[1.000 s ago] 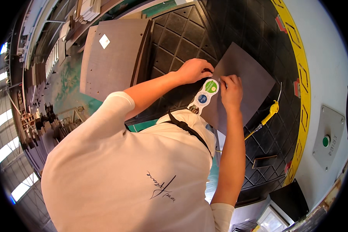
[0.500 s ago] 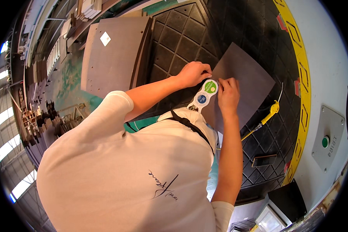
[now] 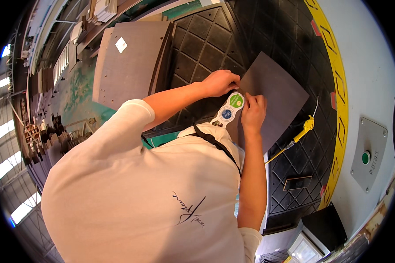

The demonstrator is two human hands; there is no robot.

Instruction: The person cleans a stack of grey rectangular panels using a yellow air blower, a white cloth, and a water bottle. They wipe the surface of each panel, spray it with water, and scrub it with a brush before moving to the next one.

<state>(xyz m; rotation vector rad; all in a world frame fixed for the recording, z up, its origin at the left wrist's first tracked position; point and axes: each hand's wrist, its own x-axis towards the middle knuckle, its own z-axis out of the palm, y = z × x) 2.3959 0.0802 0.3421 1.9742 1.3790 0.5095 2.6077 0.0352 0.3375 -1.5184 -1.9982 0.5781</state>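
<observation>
One wide fisheye view looks down from the wearer's head, above the left hand (image 3: 220,83) and right hand (image 3: 253,114); the shirt (image 3: 131,188) looms nearest, on the near side of the hands, which sit farther off.

A factory workshop, with stacked panels (image 3: 138,70), a yellow air gun (image 3: 308,124), a green push-button (image 3: 366,158) and roof skylights (image 3: 1,134).

Air gun (image 3: 308,124): yellow, right of our right hand (image 3: 253,115)
Phone-like slab (image 3: 297,183): right of that hand, nearer us
Green button (image 3: 366,158): farther right
</observation>
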